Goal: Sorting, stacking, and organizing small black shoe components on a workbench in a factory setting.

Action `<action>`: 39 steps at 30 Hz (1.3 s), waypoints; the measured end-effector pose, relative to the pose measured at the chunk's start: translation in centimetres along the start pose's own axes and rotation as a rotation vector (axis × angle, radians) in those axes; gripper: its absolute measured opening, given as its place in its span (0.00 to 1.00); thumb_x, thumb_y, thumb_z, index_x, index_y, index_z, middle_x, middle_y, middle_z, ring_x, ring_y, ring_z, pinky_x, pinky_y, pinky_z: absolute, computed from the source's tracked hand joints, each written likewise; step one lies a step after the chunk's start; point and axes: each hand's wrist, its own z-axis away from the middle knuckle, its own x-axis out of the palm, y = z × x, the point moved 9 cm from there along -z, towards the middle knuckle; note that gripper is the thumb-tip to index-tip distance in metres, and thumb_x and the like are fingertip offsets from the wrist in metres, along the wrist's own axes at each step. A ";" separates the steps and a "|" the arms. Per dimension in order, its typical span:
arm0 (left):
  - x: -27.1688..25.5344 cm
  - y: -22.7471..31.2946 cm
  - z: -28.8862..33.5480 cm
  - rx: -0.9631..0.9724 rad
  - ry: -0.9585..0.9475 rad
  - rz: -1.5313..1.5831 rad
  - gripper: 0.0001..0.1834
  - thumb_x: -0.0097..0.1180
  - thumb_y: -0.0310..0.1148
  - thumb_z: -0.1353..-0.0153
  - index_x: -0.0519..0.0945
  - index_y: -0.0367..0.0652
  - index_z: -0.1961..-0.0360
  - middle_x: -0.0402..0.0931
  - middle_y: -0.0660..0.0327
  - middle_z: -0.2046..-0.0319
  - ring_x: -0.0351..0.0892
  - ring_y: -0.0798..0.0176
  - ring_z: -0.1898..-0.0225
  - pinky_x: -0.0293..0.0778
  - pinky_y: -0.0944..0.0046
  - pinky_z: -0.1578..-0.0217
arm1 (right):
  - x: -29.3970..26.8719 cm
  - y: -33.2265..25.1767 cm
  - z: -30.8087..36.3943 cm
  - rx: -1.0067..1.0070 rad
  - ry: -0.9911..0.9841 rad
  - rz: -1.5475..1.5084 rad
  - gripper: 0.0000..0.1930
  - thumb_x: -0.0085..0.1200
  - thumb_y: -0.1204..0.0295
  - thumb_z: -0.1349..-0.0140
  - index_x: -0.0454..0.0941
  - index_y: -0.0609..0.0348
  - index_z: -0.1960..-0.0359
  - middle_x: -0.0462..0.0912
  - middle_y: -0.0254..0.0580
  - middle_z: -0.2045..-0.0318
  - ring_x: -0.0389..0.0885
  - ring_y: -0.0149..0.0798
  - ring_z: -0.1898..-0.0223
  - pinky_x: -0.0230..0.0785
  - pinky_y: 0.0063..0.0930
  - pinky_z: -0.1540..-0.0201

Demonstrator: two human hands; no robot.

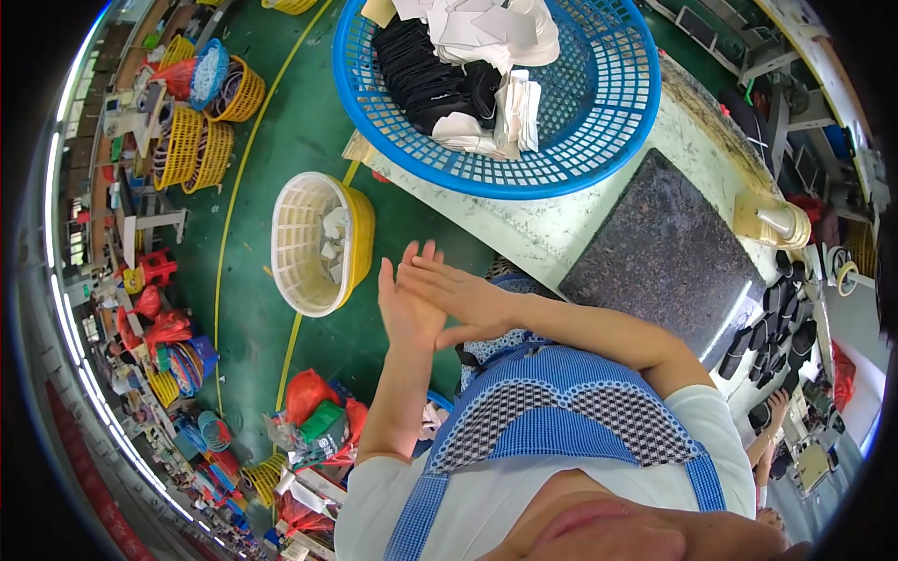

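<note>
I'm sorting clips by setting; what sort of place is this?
Probably a factory workshop: a large blue basket holds stacked black pieces and white pieces, a yellow line marks the green floor, and yellow baskets stand at the left.

A smooth green floor point(248, 280) is spreading out below, and a thin yellow painted line point(218, 318) is crossing it. On the left, a long row of glowing white tube lights point(50, 196) is shining, while a white-framed bench point(159, 222) and a red plastic stool point(159, 267) are standing nearby. A pale, marbled, wood-edged worktable point(538, 229) is stretching diagonally rightward.
</note>
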 end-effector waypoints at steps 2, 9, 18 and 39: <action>2.8 2.3 0.9 0.192 -0.101 -0.202 0.30 0.41 0.48 0.26 0.64 0.41 0.31 0.59 0.53 0.28 0.56 0.54 0.27 0.51 0.48 0.28 | 2.0 6.1 1.4 0.358 0.093 -0.526 0.50 0.42 0.34 0.33 0.48 0.65 0.24 0.48 0.56 0.24 0.41 0.52 0.22 0.37 0.45 0.22; 10.0 3.7 1.4 1.200 -0.813 -1.602 0.28 0.42 0.52 0.28 0.80 0.38 0.46 0.76 0.44 0.42 0.73 0.46 0.37 0.65 0.46 0.36 | 1.7 3.7 -1.0 0.734 0.144 -1.508 0.38 0.43 0.41 0.28 0.65 0.62 0.31 0.72 0.46 0.35 0.72 0.37 0.36 0.67 0.34 0.35; 24.2 4.0 -7.6 1.501 -0.821 -1.876 0.12 0.61 0.29 0.43 0.81 0.44 0.56 0.74 0.51 0.41 0.70 0.47 0.37 0.62 0.42 0.35 | -26.6 13.3 -0.3 0.192 0.400 0.888 0.14 0.61 0.69 0.49 0.82 0.58 0.60 0.84 0.46 0.60 0.77 0.52 0.44 0.66 0.48 0.36; 23.9 6.1 -15.3 1.420 -0.538 -2.333 0.24 0.74 0.30 0.54 0.74 0.49 0.58 0.66 0.54 0.36 0.62 0.47 0.31 0.65 0.42 0.38 | -28.0 20.4 1.9 0.572 0.598 0.179 0.28 0.72 0.73 0.56 0.74 0.59 0.52 0.81 0.49 0.57 0.82 0.52 0.54 0.74 0.39 0.50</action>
